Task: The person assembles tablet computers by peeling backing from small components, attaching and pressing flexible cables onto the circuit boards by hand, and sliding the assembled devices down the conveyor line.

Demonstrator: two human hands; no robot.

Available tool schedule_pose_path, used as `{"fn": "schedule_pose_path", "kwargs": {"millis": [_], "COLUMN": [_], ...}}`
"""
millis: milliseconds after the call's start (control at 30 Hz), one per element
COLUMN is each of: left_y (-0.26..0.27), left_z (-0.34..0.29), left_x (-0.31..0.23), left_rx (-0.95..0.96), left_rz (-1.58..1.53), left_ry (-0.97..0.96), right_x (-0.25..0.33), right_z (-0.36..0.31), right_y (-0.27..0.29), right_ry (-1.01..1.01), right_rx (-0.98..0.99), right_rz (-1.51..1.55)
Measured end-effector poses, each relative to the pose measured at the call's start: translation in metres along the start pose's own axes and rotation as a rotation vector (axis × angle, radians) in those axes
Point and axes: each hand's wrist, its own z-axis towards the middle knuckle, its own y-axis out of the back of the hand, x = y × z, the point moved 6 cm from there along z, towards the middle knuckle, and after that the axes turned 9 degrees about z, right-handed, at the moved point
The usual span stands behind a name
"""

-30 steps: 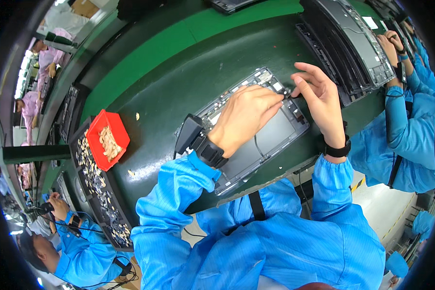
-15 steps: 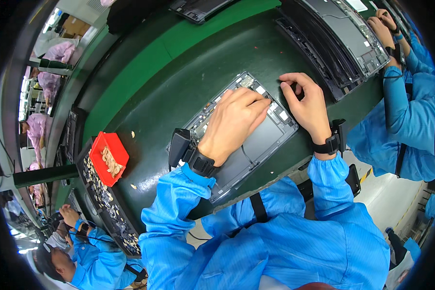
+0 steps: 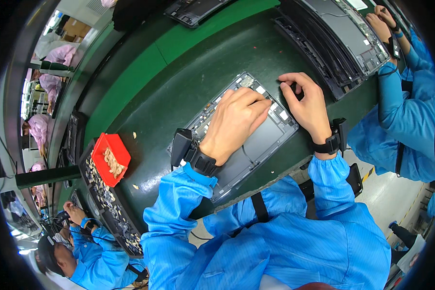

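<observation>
— Green-topped assembly bench (image 3: 145,92), crowded line. Hands?

— Left hand (image 3: 237,118) flat, fingers together, pressing on the opened tablet chassis (image 3: 256,140). Right hand (image 3: 308,104) curled at the chassis's far corner, fingertips pinching something small; cannot tell what.

— Advice?

— Keep the left palm steady as an anchor; work lightly with the right fingertips.

— Beyond?

— Red parts bin (image 3: 111,158) well left of the left wrist.

Left hand (image 3: 234,121) covers the middle of the open device tray (image 3: 270,137); parts beneath unseen. Right hand (image 3: 307,104) at 1 o'clock hides whatever its fingertips pinch. Red bin (image 3: 110,159) contents at 9 o'clock too small to identify. Second device (image 3: 193,9) at 12 cut by the edge
</observation>
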Motion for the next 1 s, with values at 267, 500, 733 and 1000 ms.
{"fn": "schedule_pose_path", "kwargs": {"millis": [267,500,733,1000], "left_y": [-0.005,-0.023,-0.019,-0.011], "left_z": [-0.003,-0.036,-0.043,-0.038], "left_x": [-0.010,-0.059,-0.044,-0.037], "left_rx": [0.092,0.176,0.158,0.158], "left_rz": [0.123,0.219,0.119,0.227], "left_ry": [0.134,0.215,0.215,0.154], "right_x": [-0.002,0.019,0.018,0.017], "right_z": [-0.002,-0.039,-0.041,-0.042], "right_y": [0.000,0.000,-0.008,-0.012], "right_ry": [-0.011,-0.023,-0.044,-0.023], "right_rx": [0.036,0.127,0.123,0.063], "right_rz": [0.018,-0.180,-0.143,-0.199]}}
